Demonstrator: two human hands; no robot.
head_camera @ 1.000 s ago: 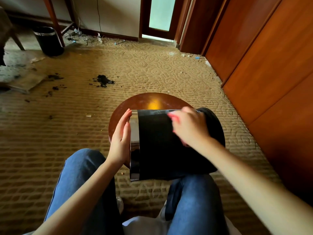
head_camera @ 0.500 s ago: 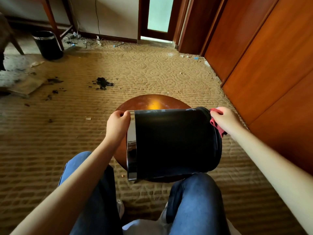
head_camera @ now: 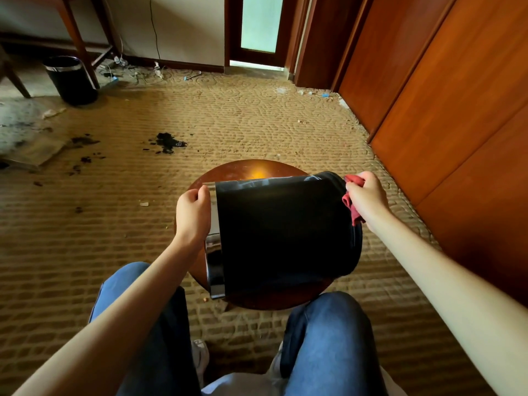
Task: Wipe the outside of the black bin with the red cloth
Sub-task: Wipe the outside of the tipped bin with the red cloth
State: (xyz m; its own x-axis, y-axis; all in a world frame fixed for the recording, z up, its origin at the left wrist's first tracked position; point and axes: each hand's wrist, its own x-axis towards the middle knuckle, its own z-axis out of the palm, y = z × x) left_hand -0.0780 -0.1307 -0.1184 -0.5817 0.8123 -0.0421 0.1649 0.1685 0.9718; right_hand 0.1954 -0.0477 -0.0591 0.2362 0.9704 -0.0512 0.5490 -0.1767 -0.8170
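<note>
Head view shows your round black bin [head_camera: 283,227] lying on its side on the small round wooden stool [head_camera: 257,170] before your knees, chrome rim toward your left. Your left hand [head_camera: 192,214] grips that rim, fingers curled over its edge. Your right hand [head_camera: 367,197] clutches the bunched red cloth [head_camera: 353,207] against the bin's base end, arm stretched forward.

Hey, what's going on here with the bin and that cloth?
A seated person is cleaning a black bin that lies on its side on a small round wooden table. The left hand grips the bin's chrome rim to steady it. The right hand holds a bunched red cloth at the bin's base end.
</note>
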